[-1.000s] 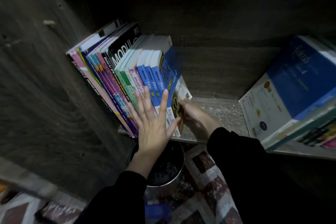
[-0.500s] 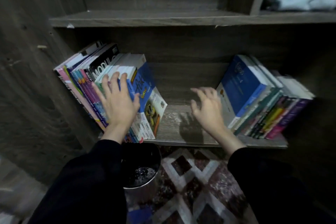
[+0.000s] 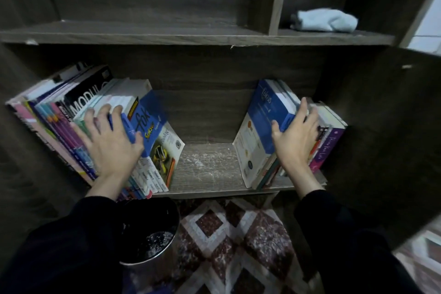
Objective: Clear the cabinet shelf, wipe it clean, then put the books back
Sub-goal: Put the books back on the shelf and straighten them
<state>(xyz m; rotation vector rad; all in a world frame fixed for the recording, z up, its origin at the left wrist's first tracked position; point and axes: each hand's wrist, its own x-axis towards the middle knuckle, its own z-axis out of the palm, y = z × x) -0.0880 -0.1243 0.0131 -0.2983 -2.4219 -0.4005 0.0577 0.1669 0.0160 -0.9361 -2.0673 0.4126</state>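
Note:
Two groups of books stand on the dusty cabinet shelf [image 3: 207,167], with a bare gap between them. The left books [image 3: 59,122] lean to the left; a blue "fokus" book [image 3: 149,124] is the outermost one toward the gap. My left hand [image 3: 109,143] lies flat on their spines, fingers spread, thumb beside the blue book. The right books [image 3: 257,141] lean to the right. My right hand [image 3: 296,136] grips them, thumb on the blue front cover and fingers hooked over the spines behind it.
A light blue cloth [image 3: 327,20] lies in the upper right compartment. A dark bucket [image 3: 148,234] holding water stands on the patterned floor [image 3: 226,234] below the shelf's left end. The cabinet's side wall [image 3: 381,126] closes in on the right.
My right hand moved from the left books across the bare middle of the shelf to the right books and took hold of them. My left hand stayed on the left spines.

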